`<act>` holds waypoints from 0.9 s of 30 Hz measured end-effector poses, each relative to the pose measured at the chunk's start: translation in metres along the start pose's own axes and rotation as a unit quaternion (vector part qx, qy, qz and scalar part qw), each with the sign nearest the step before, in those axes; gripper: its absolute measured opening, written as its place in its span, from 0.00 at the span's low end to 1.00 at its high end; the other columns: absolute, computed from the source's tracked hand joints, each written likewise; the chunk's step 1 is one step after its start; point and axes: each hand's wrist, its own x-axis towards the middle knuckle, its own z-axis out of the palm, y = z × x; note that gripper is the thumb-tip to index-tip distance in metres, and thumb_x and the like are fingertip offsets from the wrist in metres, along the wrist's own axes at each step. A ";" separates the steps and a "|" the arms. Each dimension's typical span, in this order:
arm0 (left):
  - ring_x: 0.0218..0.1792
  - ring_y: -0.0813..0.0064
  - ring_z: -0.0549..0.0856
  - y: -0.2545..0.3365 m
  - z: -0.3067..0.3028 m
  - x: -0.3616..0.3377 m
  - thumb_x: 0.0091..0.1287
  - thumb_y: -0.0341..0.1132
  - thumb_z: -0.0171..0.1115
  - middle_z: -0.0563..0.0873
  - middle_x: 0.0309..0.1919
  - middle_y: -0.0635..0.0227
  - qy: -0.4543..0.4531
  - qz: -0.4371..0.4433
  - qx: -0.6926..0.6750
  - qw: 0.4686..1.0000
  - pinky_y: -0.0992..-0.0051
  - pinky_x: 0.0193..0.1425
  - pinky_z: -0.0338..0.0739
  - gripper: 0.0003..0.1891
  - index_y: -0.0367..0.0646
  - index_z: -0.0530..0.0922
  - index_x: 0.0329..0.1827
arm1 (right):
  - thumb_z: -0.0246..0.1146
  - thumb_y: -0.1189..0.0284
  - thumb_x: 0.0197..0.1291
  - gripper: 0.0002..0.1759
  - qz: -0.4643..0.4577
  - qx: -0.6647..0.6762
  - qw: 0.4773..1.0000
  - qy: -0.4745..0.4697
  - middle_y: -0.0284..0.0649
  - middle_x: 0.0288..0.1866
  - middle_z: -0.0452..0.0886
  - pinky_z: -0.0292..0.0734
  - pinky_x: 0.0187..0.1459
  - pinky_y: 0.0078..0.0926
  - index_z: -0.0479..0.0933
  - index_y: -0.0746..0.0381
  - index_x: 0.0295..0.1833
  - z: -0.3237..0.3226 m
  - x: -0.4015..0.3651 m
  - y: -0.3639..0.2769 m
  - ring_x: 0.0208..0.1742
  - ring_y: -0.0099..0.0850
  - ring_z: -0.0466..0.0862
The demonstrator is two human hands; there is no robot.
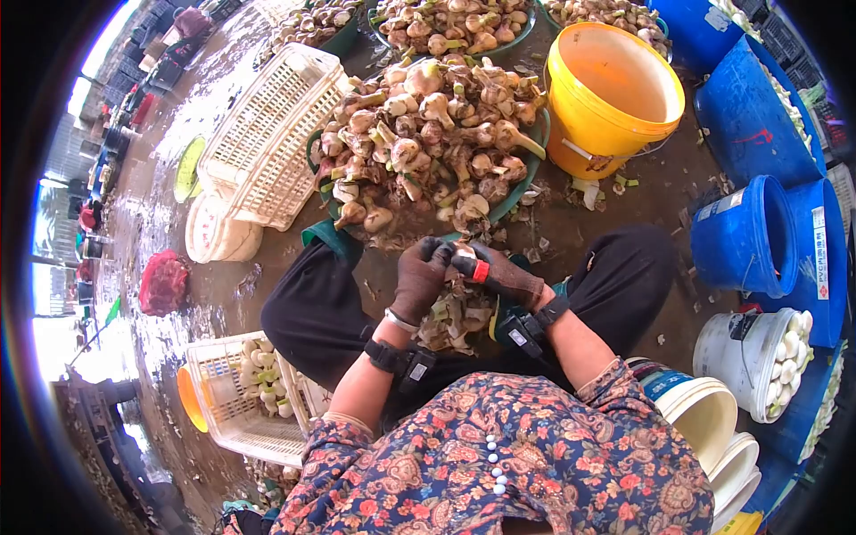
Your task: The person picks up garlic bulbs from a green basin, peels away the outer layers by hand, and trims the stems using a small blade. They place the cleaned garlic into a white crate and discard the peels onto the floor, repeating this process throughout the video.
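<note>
My left hand, in a dark brown glove, is closed at the near edge of a green basin heaped with unpeeled garlic. Right beside it, my right hand, also gloved, is closed with a red band across its thumb. A pale garlic bulb shows between the two hands, partly covered by the fingers. Whether a tool is in the right hand cannot be made out. Below the hands, loose peelings lie between my legs.
Beyond stand a yellow bucket and stacked white crates. A white crate with peeled garlic is at lower left. Blue buckets and a white bucket of peeled garlic stand right. A red bag lies left.
</note>
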 end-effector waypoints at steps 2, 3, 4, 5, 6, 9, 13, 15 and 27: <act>0.36 0.81 0.81 -0.004 -0.002 0.002 0.69 0.34 0.54 0.84 0.35 0.70 -0.021 -0.081 -0.172 0.981 0.81 0.43 0.75 0.11 0.34 0.79 0.44 | 0.64 0.68 0.59 0.31 -0.022 0.101 0.995 -0.004 0.36 0.56 0.73 0.68 0.56 0.23 0.61 0.63 0.66 0.003 -0.005 -0.016 0.53 0.22 0.72; 0.37 0.82 0.80 -0.006 -0.003 0.002 0.70 0.36 0.53 0.84 0.36 0.71 -0.041 -0.159 -0.339 0.926 0.81 0.43 0.74 0.13 0.34 0.79 0.43 | 0.64 0.68 0.59 0.31 -0.022 0.101 0.995 -0.004 0.36 0.56 0.73 0.68 0.56 0.23 0.61 0.63 0.66 0.003 -0.005 -0.016 0.53 0.22 0.72; 0.37 0.82 0.80 -0.007 -0.006 0.002 0.71 0.39 0.51 0.83 0.37 0.72 -0.055 -0.123 -0.307 0.942 0.81 0.43 0.74 0.15 0.34 0.79 0.42 | 0.64 0.67 0.59 0.32 -0.034 0.127 0.991 -0.014 0.36 0.56 0.73 0.68 0.56 0.22 0.61 0.63 0.66 0.003 -0.006 -0.016 0.54 0.22 0.72; 0.37 0.82 0.80 -0.006 -0.007 0.002 0.71 0.39 0.51 0.83 0.37 0.72 -0.055 -0.123 -0.307 0.942 0.81 0.43 0.74 0.15 0.34 0.79 0.42 | 0.64 0.66 0.59 0.33 -0.045 0.153 0.987 -0.025 0.36 0.56 0.73 0.68 0.55 0.22 0.60 0.64 0.66 0.003 -0.007 -0.018 0.54 0.22 0.72; 0.36 0.83 0.79 -0.005 -0.008 0.002 0.71 0.38 0.51 0.83 0.37 0.72 -0.041 -0.120 -0.284 0.950 0.81 0.42 0.74 0.14 0.35 0.79 0.43 | 0.64 0.66 0.59 0.33 -0.045 0.152 0.987 -0.027 0.36 0.56 0.73 0.68 0.55 0.22 0.60 0.64 0.66 0.002 -0.007 -0.021 0.54 0.22 0.72; 0.35 0.83 0.79 -0.007 -0.012 0.004 0.70 0.37 0.53 0.83 0.34 0.72 -0.010 -0.048 -0.164 0.985 0.80 0.40 0.74 0.13 0.35 0.79 0.43 | 0.65 0.65 0.58 0.29 0.005 0.151 0.988 0.006 0.36 0.51 0.76 0.71 0.51 0.20 0.67 0.65 0.61 -0.001 -0.006 -0.022 0.48 0.21 0.75; 0.33 0.82 0.77 -0.002 -0.009 0.002 0.68 0.33 0.56 0.82 0.32 0.72 -0.010 0.031 -0.020 0.999 0.79 0.40 0.74 0.09 0.36 0.78 0.43 | 0.68 0.65 0.56 0.18 0.066 0.085 0.990 0.090 0.32 0.37 0.81 0.74 0.39 0.17 0.78 0.66 0.48 0.004 -0.004 -0.016 0.37 0.17 0.77; 0.34 0.81 0.78 0.001 -0.007 0.001 0.68 0.32 0.56 0.82 0.33 0.71 -0.007 -0.025 -0.126 0.992 0.78 0.40 0.74 0.08 0.36 0.78 0.43 | 0.67 0.66 0.55 0.19 0.064 0.120 0.987 0.087 0.32 0.38 0.81 0.73 0.39 0.16 0.78 0.66 0.49 0.002 -0.007 -0.017 0.37 0.16 0.76; 0.22 0.83 0.78 0.024 -0.031 -0.007 0.67 0.42 0.58 0.82 0.25 0.70 0.024 -0.132 -0.097 0.986 0.81 0.27 0.73 0.15 0.35 0.79 0.38 | 0.64 0.63 0.59 0.17 0.057 0.268 0.951 0.143 0.30 0.41 0.81 0.74 0.40 0.16 0.78 0.62 0.49 -0.001 -0.007 -0.012 0.40 0.18 0.78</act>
